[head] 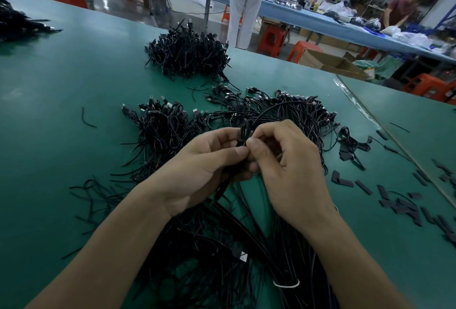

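Note:
My left hand (202,168) and my right hand (288,160) meet over the green table (61,86), both pinching a coiled black cable (243,133) between thumb and fingers. The cable's loop rises above the fingertips and its tail hangs down below my left palm. Under my wrists lies a long bundle of black cables (246,254) tied with a white band (286,284). Heaps of coiled black USB cables sit just beyond: one heap (162,128) to the left, another heap (283,109) to the right.
A bigger cable pile (190,52) lies farther back, another pile (17,22) at the far left. Short black tube pieces (404,205) are scattered on the right by a table seam (385,131). A person in white trousers (246,5) stands beyond the table; red stools (271,37) and cardboard boxes fill the aisle.

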The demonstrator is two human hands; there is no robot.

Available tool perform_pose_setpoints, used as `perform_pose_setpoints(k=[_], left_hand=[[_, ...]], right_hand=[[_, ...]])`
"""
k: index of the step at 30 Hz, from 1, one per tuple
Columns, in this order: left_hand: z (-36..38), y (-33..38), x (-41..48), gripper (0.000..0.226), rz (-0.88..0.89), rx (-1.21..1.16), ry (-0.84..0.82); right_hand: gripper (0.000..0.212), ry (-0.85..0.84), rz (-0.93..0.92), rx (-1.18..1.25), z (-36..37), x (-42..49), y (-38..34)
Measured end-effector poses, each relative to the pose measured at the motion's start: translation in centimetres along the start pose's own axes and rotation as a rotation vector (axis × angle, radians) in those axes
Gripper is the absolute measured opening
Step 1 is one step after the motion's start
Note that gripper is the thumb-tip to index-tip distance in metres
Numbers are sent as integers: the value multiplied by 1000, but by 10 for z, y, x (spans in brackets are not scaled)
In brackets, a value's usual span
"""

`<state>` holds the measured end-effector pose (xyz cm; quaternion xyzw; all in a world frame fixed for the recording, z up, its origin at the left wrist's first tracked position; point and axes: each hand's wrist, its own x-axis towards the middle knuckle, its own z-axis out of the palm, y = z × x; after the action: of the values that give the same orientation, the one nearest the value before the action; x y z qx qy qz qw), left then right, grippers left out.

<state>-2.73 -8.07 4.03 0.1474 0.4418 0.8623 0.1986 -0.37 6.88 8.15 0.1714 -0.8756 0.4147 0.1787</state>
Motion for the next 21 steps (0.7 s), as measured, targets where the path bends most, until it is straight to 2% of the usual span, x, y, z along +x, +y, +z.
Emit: perform_pose_setpoints(k=[5, 7, 11, 16, 21], left_hand=[[2, 6, -2, 31, 142, 540, 253], [0, 8, -4, 32, 205, 693, 332], [1, 7, -6, 26, 226, 696, 290], [6, 9, -6, 19, 295, 608, 212], [6, 9, -4, 32, 396, 604, 261]], right_hand=[[15, -1, 91, 118, 3, 2, 5], [16, -25, 102, 180, 5, 3, 5], [20, -27, 130, 311, 5, 5, 3], [22, -40, 294, 568, 10, 0, 5], [34, -37, 386, 611, 15, -2, 10]])
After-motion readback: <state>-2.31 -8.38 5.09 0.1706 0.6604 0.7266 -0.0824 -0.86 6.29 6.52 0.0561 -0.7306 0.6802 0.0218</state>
